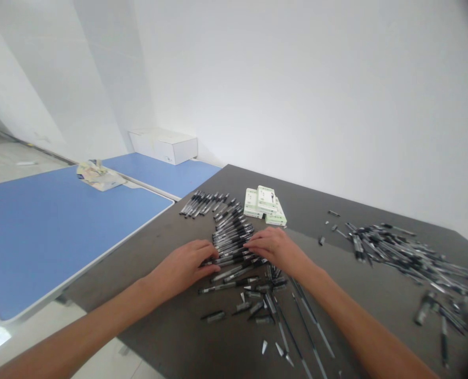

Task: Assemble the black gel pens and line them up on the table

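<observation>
A long row of clear gel pens with black grips (234, 234) lies side by side on the dark table (170, 310). At the row's near left end, my left hand (192, 260) curls its fingers and thumb around pen ends. My right hand (277, 247) reaches over the opposite ends, its fingers together against the pens and its thumb hidden. Just nearer to me are loose black pen caps (216, 316), small pale tips (264, 346) and long thin refills (307, 329).
Small white-and-green boxes (266, 197) are stacked behind the row. To the right spreads a messy heap of pen parts (399, 252). A blue table (52, 221) on the left holds crumpled packaging (99, 176); a white box (162, 145) stands against the wall.
</observation>
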Demonstrator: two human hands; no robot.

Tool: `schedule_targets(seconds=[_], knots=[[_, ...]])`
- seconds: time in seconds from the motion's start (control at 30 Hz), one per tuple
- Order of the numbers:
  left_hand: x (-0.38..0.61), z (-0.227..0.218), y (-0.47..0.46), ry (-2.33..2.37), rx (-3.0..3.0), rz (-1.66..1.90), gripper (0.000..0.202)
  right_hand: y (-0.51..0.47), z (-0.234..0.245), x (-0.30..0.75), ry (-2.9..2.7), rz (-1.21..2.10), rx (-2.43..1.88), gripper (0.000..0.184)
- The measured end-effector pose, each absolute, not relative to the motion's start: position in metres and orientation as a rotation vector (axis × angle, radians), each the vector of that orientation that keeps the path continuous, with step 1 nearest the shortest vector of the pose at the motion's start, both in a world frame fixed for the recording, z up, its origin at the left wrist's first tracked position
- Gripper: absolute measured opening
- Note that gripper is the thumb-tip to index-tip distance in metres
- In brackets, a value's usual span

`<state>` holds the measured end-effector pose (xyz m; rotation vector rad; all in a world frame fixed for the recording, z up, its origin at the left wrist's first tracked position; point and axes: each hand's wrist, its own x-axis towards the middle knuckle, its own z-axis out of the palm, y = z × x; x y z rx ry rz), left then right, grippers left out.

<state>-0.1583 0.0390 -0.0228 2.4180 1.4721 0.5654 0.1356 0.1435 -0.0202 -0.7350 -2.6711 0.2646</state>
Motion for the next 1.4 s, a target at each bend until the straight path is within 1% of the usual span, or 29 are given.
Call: schedule_targets(seconds=[0.23,0.27,0.43,0.57,0.73,0.8,0.9,1.03,1.1,1.23,1.3,1.4], knots=[[-0.165,-0.020,0.012,1.423,2.479,0.611,0.023,0.105,0.002,0.162,-2.704,0.352,-0.737,0.024],[-0.166,-0.019,0.008,1.406,2.488,0.599,0.024,0.100,0.003,0.161,-2.729,0.366,-0.729,0.022],[-0.165,-0.015,0.003,1.325,2.534,0.484,0.018,0.088,0.002,0.138,-2.807,0.349,-0.716,0.008],[-0.162,-0.016,0.004,1.329,2.548,0.452,0.017,0.090,-0.002,0.125,-2.827,0.305,-0.727,0.006],[-0.155,-0.021,0.005,1.302,2.557,0.450,0.001,0.090,-0.004,0.118,-2.817,0.263,-0.744,0.003],[-0.151,-0.023,0.005,1.294,2.561,0.452,0.006,0.088,0.001,0.120,-2.790,0.254,-0.773,0.005],[-0.148,-0.025,0.004,1.303,2.561,0.466,0.012,0.080,0.015,0.140,-2.736,0.249,-0.832,0.011],[-0.151,-0.027,0.001,1.305,2.559,0.494,0.011,0.065,0.032,0.202,-2.713,0.271,-0.938,0.011],[-0.153,-0.027,-0.001,1.300,2.559,0.509,0.012,0.058,0.034,0.238,-2.727,0.323,-1.052,0.009],[-0.150,-0.021,-0.002,1.288,2.568,0.559,0.019,0.048,0.026,0.286,-2.703,0.438,-1.209,0.013],[-0.141,-0.012,0.000,1.259,2.587,0.659,0.019,0.045,0.019,0.295,-2.664,0.453,-1.244,0.015],[-0.117,0.012,0.012,1.192,2.612,0.898,0.017,0.045,0.012,0.292,-2.622,0.461,-1.248,0.015]])
